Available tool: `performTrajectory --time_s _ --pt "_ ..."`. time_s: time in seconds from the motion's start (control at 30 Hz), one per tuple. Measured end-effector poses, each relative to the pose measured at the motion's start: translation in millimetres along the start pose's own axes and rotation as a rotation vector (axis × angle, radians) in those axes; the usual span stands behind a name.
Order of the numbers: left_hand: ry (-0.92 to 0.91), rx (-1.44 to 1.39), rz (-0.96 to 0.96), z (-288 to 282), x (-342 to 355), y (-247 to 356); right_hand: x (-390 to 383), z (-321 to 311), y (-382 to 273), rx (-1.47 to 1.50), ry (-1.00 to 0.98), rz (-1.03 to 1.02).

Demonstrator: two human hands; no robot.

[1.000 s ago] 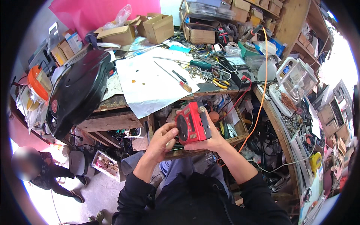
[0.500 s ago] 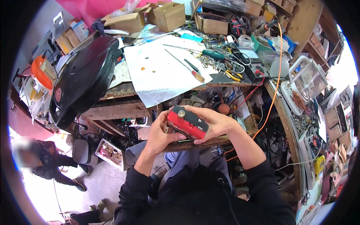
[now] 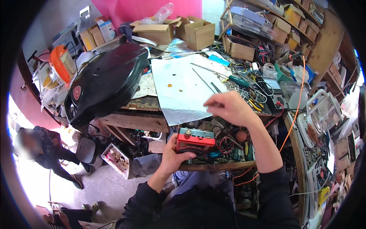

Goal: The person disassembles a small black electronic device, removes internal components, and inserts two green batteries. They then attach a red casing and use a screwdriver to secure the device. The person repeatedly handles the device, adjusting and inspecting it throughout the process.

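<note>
My left hand grips a small red radio by its left end, thumb along the front. A round metal knob stands on its dark top. My right hand is off the radio, above the front right part of the white sheet, with its fingers bent inward. It covers the handle of a screwdriver, whose thin shaft shows beyond the knuckles. Whether the fingers grip that handle is hidden. A slim dark tool lies beside the shaft. Small brown bits rest on the sheet.
A large black casing stands on the bench at left. Pliers, a green-handled screwdriver and a meter crowd the right side. An orange cable hangs down there. Below is an open drawer of parts. A person is at far left.
My right hand has let go of the radio and moved up to the sheet. The left hand alone now holds the radio, turned more level. The view has shifted.
</note>
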State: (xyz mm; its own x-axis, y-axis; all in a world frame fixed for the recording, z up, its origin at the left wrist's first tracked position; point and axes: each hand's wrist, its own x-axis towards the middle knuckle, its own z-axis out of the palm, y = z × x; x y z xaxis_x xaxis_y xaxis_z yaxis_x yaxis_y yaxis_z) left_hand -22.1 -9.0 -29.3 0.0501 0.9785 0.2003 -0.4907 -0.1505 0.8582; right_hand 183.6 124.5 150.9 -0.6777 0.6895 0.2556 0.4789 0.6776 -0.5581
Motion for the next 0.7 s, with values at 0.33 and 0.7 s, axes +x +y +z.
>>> performTrajectory --time_s 0.33,0.7 --pt "0.139 -0.098 0.148 6.8 4.0 -7.0 186.4 68.5 54.6 -0.477 0.158 -0.032" --pt "0.214 0.022 0.122 10.5 -8.9 -1.0 223.5 94.5 38.7 -0.692 0.021 -0.214"
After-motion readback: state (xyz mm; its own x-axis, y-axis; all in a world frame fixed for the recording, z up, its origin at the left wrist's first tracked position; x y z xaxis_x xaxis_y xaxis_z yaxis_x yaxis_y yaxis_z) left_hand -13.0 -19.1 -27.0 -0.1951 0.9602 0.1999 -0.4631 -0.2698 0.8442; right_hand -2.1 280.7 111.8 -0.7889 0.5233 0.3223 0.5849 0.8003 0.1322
